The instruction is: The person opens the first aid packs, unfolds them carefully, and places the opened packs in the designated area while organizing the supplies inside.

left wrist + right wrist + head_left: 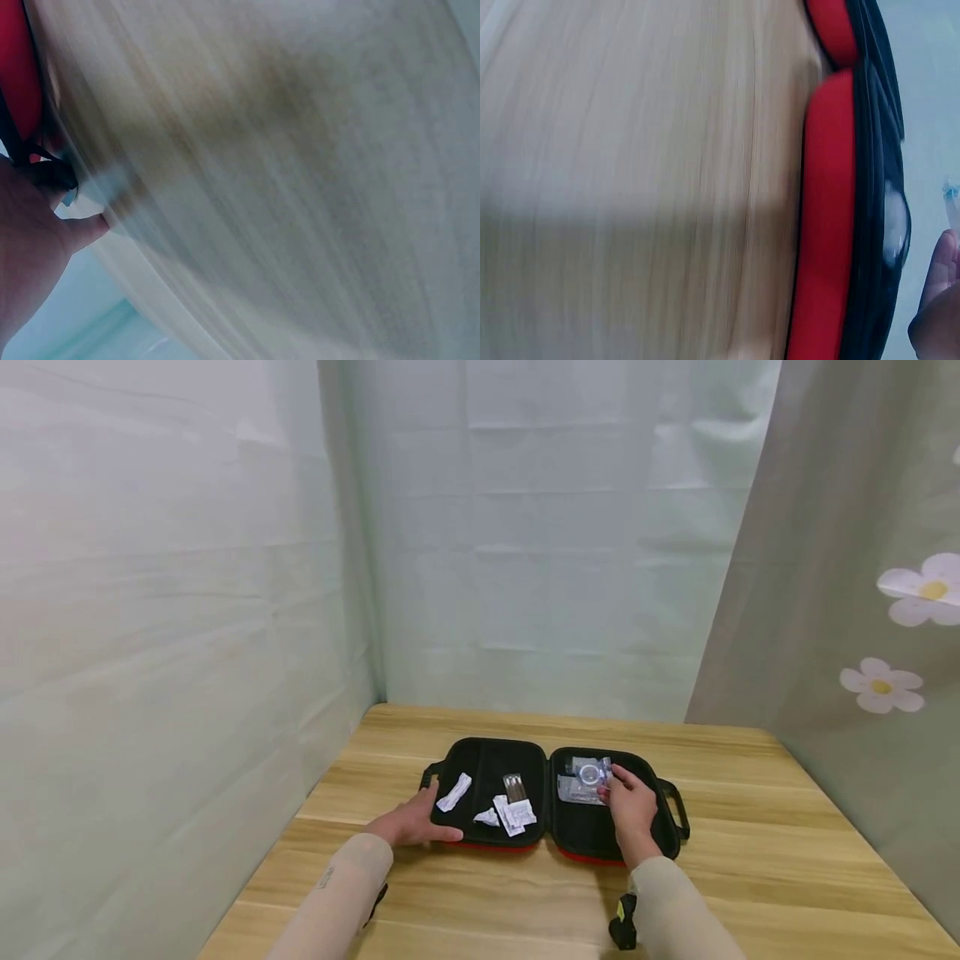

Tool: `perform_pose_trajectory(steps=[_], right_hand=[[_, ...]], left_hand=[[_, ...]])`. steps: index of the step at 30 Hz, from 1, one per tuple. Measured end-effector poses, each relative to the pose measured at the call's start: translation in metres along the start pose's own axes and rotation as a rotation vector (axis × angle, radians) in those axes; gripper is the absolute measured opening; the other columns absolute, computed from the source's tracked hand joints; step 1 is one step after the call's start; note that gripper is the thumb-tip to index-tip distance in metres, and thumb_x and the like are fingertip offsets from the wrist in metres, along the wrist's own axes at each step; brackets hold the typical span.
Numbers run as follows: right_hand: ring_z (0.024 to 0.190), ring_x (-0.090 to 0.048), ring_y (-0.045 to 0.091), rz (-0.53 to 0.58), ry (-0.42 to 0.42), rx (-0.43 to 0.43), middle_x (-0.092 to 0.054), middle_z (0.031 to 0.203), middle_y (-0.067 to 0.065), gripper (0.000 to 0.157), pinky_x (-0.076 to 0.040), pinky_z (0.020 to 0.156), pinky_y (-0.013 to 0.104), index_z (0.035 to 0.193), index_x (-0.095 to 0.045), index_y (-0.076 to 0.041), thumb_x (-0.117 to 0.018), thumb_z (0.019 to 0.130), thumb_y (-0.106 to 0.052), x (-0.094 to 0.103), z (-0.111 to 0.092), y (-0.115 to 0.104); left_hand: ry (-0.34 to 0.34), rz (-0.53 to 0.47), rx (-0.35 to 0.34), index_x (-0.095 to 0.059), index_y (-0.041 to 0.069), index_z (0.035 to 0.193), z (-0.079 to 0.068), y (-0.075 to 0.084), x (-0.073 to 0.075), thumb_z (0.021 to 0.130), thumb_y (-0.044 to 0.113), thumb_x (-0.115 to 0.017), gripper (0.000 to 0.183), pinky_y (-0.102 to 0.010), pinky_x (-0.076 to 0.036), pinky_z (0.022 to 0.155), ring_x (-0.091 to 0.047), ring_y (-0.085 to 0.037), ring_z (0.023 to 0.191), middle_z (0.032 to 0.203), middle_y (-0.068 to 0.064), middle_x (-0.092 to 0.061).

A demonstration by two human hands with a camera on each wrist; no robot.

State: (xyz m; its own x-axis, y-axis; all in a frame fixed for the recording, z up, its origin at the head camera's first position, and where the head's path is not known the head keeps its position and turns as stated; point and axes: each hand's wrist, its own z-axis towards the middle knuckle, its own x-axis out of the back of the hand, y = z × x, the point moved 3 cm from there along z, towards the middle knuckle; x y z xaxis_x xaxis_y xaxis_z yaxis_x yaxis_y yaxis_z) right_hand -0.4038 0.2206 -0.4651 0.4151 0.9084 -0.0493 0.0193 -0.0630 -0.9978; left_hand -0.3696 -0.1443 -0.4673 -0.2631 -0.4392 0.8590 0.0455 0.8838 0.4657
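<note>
A zip case with a black lining (491,760) and red outside lies unfolded flat on the table. My left hand (411,818) rests at its left front corner beside the handle, thumb stretched along the front edge. In the left wrist view, part of that hand (30,240) shows next to the black handle (52,174). Over the right half, my right hand (632,806) pinches a clear plastic packet with a round valve-like piece (590,774) between thumb and fingers. Only fingers (939,274) of this hand show in the right wrist view, just beyond the red case side (829,225).
In the left half lie a crumpled white wrapper (454,792), small white paper packets (510,817) and a clear packet of thin sticks (514,787). Another clear packet (577,792) lies in the right half. A handle (678,810) sticks out at right. Pale curtains (562,568) stand behind the wooden table (787,860).
</note>
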Motion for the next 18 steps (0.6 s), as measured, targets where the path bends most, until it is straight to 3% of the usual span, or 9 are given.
perform_pose_trajectory(steps=[10,18], right_hand=[[0.056,-0.063,0.000,0.024,0.119,0.006,-0.066,0.076,0.000,0.034,-0.053,0.056,0.016,0.126,-0.063,0.008,-0.054,0.094,0.000,0.052,0.015,0.002],[0.053,-0.060,-0.001,-0.053,0.156,-0.006,-0.065,0.072,-0.001,0.032,-0.051,0.053,0.015,0.123,-0.063,0.009,-0.054,0.094,-0.002,0.066,0.013,0.011]], left_hand=[[-0.001,-0.010,0.000,-0.010,-0.002,0.157,0.002,-0.006,0.004,0.077,0.066,-0.073,0.123,-0.058,-0.019,0.115,-0.017,-0.045,0.146,0.159,-0.030,-0.017],[-0.001,-0.009,0.002,-0.009,-0.003,0.157,0.000,-0.011,0.006,0.077,0.066,-0.073,0.123,-0.058,-0.019,0.115,-0.018,-0.046,0.146,0.159,-0.030,-0.017]])
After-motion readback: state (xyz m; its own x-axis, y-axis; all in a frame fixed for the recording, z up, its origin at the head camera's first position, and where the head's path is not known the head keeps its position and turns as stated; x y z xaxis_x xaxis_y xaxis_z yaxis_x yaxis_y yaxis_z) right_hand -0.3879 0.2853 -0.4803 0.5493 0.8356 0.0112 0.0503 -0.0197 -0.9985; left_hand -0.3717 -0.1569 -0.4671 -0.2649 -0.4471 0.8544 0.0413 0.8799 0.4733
